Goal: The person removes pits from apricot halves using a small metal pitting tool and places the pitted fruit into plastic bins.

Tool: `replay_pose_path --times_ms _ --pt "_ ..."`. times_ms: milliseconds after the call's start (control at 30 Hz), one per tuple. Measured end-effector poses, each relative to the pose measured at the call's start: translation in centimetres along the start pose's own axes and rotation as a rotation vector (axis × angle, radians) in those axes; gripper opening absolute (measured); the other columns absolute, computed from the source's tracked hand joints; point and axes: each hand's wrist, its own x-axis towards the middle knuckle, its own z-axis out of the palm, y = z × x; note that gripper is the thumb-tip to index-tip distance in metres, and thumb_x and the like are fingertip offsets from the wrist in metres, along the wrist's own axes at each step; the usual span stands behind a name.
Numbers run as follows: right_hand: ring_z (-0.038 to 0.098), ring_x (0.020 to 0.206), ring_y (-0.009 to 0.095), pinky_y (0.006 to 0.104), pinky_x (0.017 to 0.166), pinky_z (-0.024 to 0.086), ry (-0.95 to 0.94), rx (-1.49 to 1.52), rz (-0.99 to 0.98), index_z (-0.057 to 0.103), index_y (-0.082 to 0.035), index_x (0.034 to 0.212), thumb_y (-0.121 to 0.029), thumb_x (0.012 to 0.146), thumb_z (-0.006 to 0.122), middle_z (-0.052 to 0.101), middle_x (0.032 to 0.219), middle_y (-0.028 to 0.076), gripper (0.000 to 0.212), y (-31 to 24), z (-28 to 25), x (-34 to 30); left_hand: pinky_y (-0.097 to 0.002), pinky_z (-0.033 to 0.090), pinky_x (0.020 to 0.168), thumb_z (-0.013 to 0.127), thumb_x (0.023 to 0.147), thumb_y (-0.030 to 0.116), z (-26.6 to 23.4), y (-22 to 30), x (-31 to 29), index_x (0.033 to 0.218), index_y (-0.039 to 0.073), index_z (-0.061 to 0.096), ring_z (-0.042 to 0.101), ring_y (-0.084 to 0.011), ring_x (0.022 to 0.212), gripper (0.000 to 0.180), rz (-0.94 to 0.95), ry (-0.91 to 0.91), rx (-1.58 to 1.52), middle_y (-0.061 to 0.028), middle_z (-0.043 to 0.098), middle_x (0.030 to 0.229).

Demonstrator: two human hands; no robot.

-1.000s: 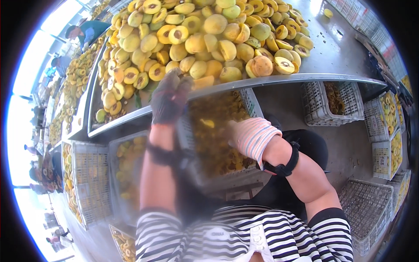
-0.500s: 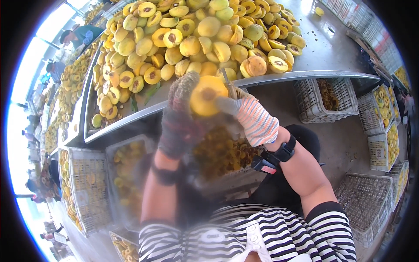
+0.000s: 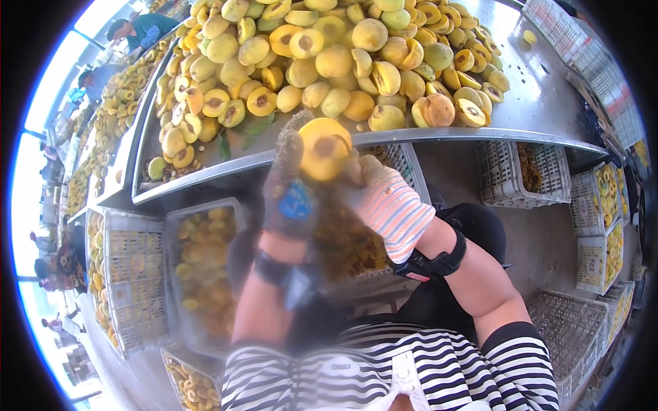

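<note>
My left hand (image 3: 286,179), in a dirty grey glove with a blue patch, is closed around a yellow peach half (image 3: 322,152). Its cut side faces me, with a brown hollow in the middle. My right hand (image 3: 392,209), in a white glove with orange and blue stripes, is closed right beside the fruit, its fingers at the fruit's lower right edge. The thin metal tool seen in it half a second ago is now hidden by the fingers and blur. A heap of peach halves (image 3: 334,61) lies on the metal table just beyond both hands.
The table's front edge (image 3: 480,130) runs past my hands. Below them a blurred crate holds brownish-yellow pieces (image 3: 346,250). A crate of peach halves (image 3: 202,257) stands left; more crates (image 3: 524,175) stand right. Other people (image 3: 147,31) are at the far left.
Both hands have come slightly lower relative to the table, with the peach half still in the left. The right wrist has turned, and the upright metal tool no longer shows.
</note>
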Motion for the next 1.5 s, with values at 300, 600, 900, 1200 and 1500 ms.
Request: replay_pose_path --times_ms 300,600,900,1200,1500 --pt "0.055 0.085 0.023 0.0298 0.072 0.045 -0.131 -0.781 -0.347 0.06 -0.007 0.091 -0.011 0.074 0.059 0.057 0.086 0.006 0.017 -0.7 1.9 1.0 -0.0287 0.045 0.093 0.055 0.098 0.024 1.0 -1.7 0.9 0.131 0.005 0.049 0.055 -0.0158 0.106 0.039 0.212 0.081 0.13 -0.0073 0.058 0.118" --pt "0.058 0.086 0.021 0.0292 0.071 0.047 -0.201 -0.727 -0.379 0.062 -0.006 0.092 -0.012 0.077 0.059 0.061 0.09 0.007 0.017 -0.9 3.4 0.7 -0.0326 0.051 0.094 0.061 0.092 0.011 -0.2 -1.0 0.2 0.127 0.001 0.052 0.056 -0.0202 0.112 0.037 0.426 0.056 0.479 -0.0104 0.054 0.128" --pt "0.054 0.066 0.013 0.0243 0.058 0.044 -0.43 0.64 0.237 0.06 -0.014 0.094 -0.021 0.091 0.051 0.054 0.075 -0.002 0.012 -0.8 -0.1 0.2 -0.0309 0.05 0.092 0.057 0.095 0.015 -0.5 -0.6 1.2 0.125 0.004 0.055 0.057 -0.0165 0.108 0.031 0.17 -0.054 0.154 -0.0085 0.059 0.121" --pt "0.04 0.047 0.007 0.0221 0.043 0.031 -0.573 1.401 0.482 0.051 -0.017 0.081 -0.034 0.094 0.049 0.039 0.062 -0.008 0.022 -0.6 1.5 -0.6 -0.0373 0.048 0.094 0.058 0.089 0.015 3.4 -6.4 3.5 0.123 0.004 0.056 0.056 -0.0264 0.11 0.035 0.171 -0.247 0.823 -0.0131 0.058 0.123" --pt "0.041 0.044 0.009 0.0224 0.041 0.033 -0.558 1.511 0.355 0.053 -0.013 0.072 -0.027 0.09 0.062 0.041 0.059 -0.004 0.024 7.9 11.3 -3.3 -0.038 0.047 0.095 0.061 0.086 0.018 8.0 -9.1 3.6 0.123 0.005 0.057 0.056 -0.0277 0.112 0.039 0.117 -0.448 0.871 -0.0138 0.058 0.123"
